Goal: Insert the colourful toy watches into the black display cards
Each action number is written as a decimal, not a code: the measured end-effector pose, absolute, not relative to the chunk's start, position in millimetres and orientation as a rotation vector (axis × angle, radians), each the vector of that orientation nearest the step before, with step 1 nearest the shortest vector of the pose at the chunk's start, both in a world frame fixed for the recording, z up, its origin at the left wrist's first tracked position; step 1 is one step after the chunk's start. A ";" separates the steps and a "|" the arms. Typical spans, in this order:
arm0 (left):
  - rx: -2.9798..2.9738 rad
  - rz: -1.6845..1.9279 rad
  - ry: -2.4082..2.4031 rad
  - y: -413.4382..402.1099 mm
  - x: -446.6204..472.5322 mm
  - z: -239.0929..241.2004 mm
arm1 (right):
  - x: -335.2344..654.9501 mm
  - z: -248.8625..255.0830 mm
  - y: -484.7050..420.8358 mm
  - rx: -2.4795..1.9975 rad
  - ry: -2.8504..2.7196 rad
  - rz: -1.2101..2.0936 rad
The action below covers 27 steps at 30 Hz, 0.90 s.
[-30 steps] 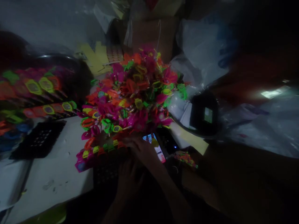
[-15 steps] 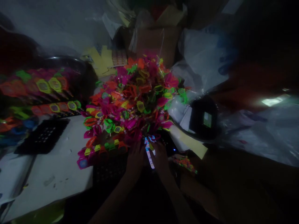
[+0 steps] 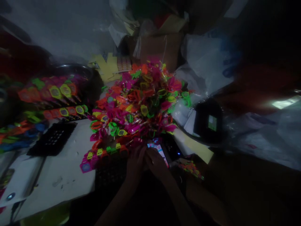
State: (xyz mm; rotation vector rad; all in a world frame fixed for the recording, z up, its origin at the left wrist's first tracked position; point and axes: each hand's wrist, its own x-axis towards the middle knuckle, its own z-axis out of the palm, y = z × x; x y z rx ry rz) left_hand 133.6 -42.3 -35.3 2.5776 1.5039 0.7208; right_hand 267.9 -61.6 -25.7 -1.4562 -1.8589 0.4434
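In the dark at the middle front, my left hand is by the right end of a row of bright toy watches. My right hand is close beside it, its bent fingers turned toward the left hand. Both hands look closed; anything between the fingers is too dark to make out. A phone with a lit screen lies just beyond my right hand, partly covered by it. The watch row sits along a black holed tray. Behind the hands rises a big heap of pink, orange, green and yellow toy watches.
On the left are another black holed tray and trays of watches on a white table. At right stand a dark basin, a yellow card strip and plastic bags. A cardboard box stands behind.
The view has shifted slightly, so things sit further right and lower. My right hand has drawn left toward my left hand, uncovering more of the phone screen.
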 end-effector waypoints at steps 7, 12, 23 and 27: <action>2.651 0.748 1.570 -39.5 138.3 -35.7 | 308.9 -38.6 -57.0 -1.627 -1.664 0.256; 2.538 0.739 1.650 -38.9 134.9 -33.2 | 321.1 -35.7 -38.0 -1.853 -1.822 0.096; 2.621 0.707 1.630 -50.2 124.0 -38.5 | 264.9 -20.5 -11.3 -1.651 -1.944 0.332; 2.551 0.756 1.665 -50.4 113.8 -38.9 | 246.8 -25.4 6.9 -1.464 -1.982 0.646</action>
